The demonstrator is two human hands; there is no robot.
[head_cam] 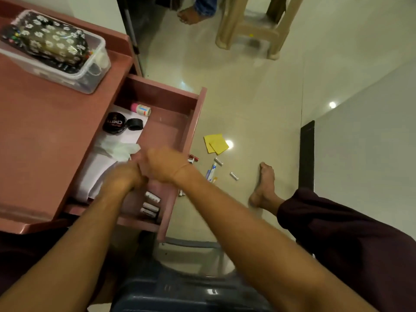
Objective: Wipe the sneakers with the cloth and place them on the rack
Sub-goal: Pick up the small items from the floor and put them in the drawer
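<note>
While three batteries (151,204) lie in one drawer (162,95), left hand (122,176) and right hand (164,164) meet, blurred, hold unclear.

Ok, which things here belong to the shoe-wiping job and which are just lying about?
Job: left hand, right hand, perhaps the white cloth in the drawer; no sneakers or rack show.
Lying about: black tin, batteries, yellow notes, clear box.

The shiny cream floor (258,97) is dotted with light spots (332,104). A pink desk (45,143) is seen on the left, its drawer (171,122) pulled open. A tan chair (247,25) is set farther back.
</note>
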